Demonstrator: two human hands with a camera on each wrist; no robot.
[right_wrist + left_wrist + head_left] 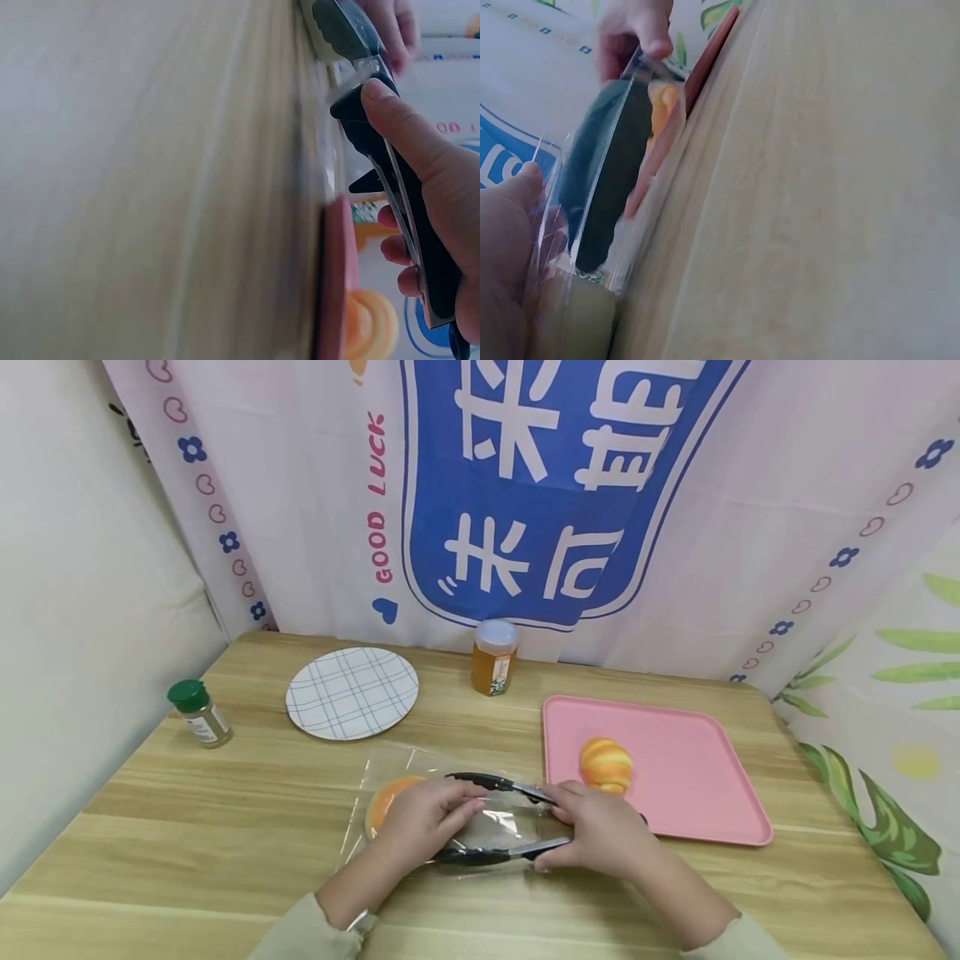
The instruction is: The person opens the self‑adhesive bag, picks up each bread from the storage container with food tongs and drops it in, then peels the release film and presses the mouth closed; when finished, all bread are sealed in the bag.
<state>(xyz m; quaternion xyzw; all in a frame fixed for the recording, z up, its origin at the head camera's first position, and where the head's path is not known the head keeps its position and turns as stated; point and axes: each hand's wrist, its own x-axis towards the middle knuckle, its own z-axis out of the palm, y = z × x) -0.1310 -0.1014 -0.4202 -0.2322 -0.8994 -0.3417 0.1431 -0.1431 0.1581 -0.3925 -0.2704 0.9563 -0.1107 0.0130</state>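
A clear plastic bag [369, 777] lies near the table's front middle, with a round orange-brown bun [386, 802] at its left end. My left hand [431, 821] is over the bag and pinches its film; in the left wrist view the thumb of the left hand [506, 240] is at the bag's edge. My right hand [603, 831] grips a pair of tongs [409, 202], black and metal. The tongs' two arms are spread apart, and their black heads point left at the bag. In the left wrist view the tongs' dark head [615, 180] appears within the film.
Right of the hands is a pink tray [690, 760] with a striped croissant-like bread [604, 762]. Behind stand a honey-coloured jar [493, 664] and a checked plate [352, 693]. A green-capped spice bottle [202, 718] is at the table's left edge.
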